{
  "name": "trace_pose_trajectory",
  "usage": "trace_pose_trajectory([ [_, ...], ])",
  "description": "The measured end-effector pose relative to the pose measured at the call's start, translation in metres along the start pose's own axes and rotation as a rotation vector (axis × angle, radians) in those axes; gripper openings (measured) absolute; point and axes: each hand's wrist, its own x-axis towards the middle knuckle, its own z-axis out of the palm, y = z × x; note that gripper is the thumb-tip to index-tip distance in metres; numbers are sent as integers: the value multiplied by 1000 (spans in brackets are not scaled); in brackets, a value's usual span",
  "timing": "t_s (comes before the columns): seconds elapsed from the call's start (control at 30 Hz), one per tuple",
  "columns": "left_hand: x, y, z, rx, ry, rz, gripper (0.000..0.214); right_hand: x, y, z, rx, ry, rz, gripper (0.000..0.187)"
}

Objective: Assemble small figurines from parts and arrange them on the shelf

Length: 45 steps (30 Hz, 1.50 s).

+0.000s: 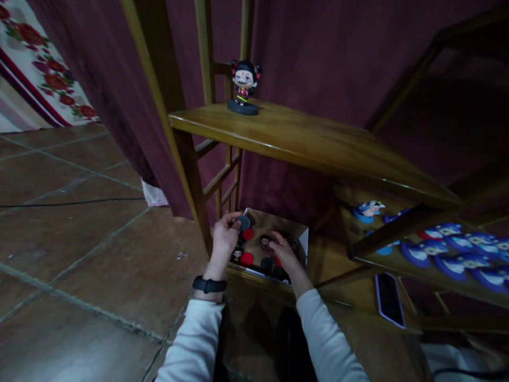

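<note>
A cardboard box [304, 241] with white outer walls stands on the low wooden shelf, with several small figurines and round red and dark bases inside. At the box's left side my left hand [226, 231] is closed on a figurine with a grey round base [243, 223]; its upper part is hidden by the fingers. Inside the box, to the right, my right hand [281, 246] has its fingers curled round a small dark-haired figurine [265, 242]. Red bases [247, 258] lie near the box's front wall. A dark band sits on my left wrist.
On the upper wooden shelf [302, 127] stands a figurine with black hair buns [243, 85]. Several blue-based figurines [461, 262] line the shelf at right. A phone [389, 300] lies on the low shelf. Maroon curtain hangs behind; a cable [71, 204] crosses the floor.
</note>
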Motion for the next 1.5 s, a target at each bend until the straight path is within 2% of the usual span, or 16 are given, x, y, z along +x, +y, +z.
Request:
trace_pose_trajectory([
  [0.07,-2,-3,3,-39,-41,-60,28,-5,-8,-4,360,-53,94,34],
  [0.13,-6,-4,7,-90,-89,-119,32,-11,-17,-7,591,-83,142,33],
  [0.27,-15,-3,14,-170,-179,-211,39,-24,-30,-10,761,-24,105,28],
  [0.4,-20,0,20,-148,-221,-245,37,-37,-32,-14,663,48,21,37],
  [0.63,-20,-5,22,-97,-249,-223,36,-42,-28,-28,335,223,-4,41],
  [0.8,-23,-14,33,-80,-269,-251,36,-39,-36,-25,332,201,4,45],
  [0.97,-33,-17,48,-62,-269,-260,32,-36,-39,-23,342,253,-42,42],
  [1.4,-50,-13,61,-214,-375,-322,33,-37,-40,-27,-94,310,-183,38],
  [1.5,-51,-11,61,-242,-361,-346,33,-36,-40,-27,-141,299,-193,39],
])
